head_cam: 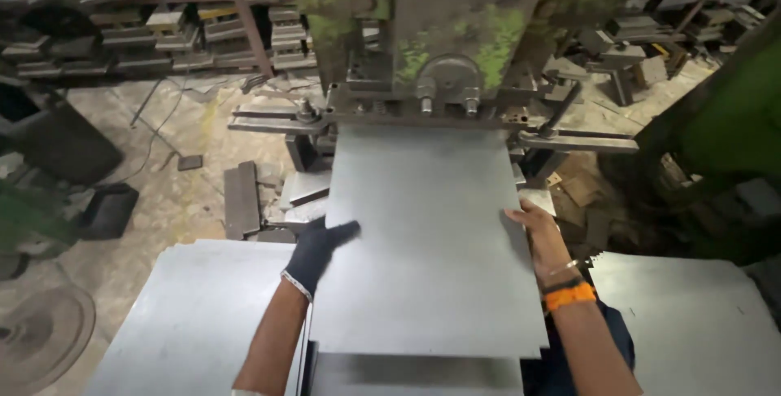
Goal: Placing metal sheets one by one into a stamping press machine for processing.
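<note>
Flat rectangular steel sheet (427, 233), dull grey and smooth, lies with its far edge under the green, paint-chipped press (455, 30). Gloved left hand (317, 249) grips its left edge; bare right hand (541, 233) clasps its right edge.

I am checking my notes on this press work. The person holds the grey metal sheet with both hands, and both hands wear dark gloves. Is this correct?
Not quite. Only the left hand wears a dark glove. The right hand is bare, with an orange band at the wrist. The rest holds: both hands are on the grey metal sheet. The head view shows this.
</note>
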